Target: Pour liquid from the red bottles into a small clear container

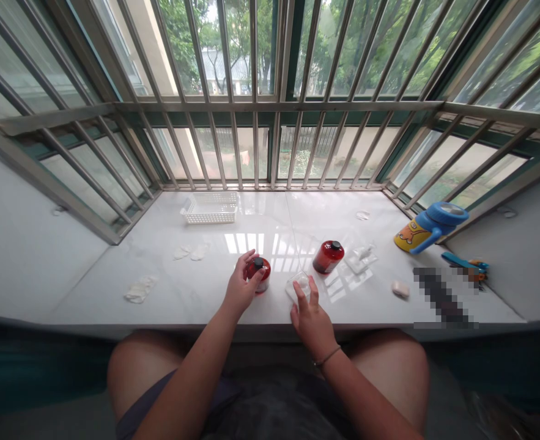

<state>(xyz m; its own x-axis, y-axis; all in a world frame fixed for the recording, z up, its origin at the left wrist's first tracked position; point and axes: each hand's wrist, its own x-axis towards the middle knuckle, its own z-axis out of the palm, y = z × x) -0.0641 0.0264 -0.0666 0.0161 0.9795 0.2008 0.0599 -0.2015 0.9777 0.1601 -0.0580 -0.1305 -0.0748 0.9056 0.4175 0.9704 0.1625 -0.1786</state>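
My left hand is closed round a small red see-through bottle with a black cap, which stands upright on the white sill. To its right, my right hand has its fingers apart, with the fingertips at a clear plastic packet lying flat. Part of that packet is hidden under the fingers. Beyond it stands a second red bottle, also black-capped and upright. Another clear packet with something white in it lies just right of that bottle.
A white plastic basket stands at the back left, near the window bars. Crumpled white pieces lie on the left. At the right are a blue-and-yellow cup, a pinkish block, blue-and-orange tools and a blurred-out dark object.
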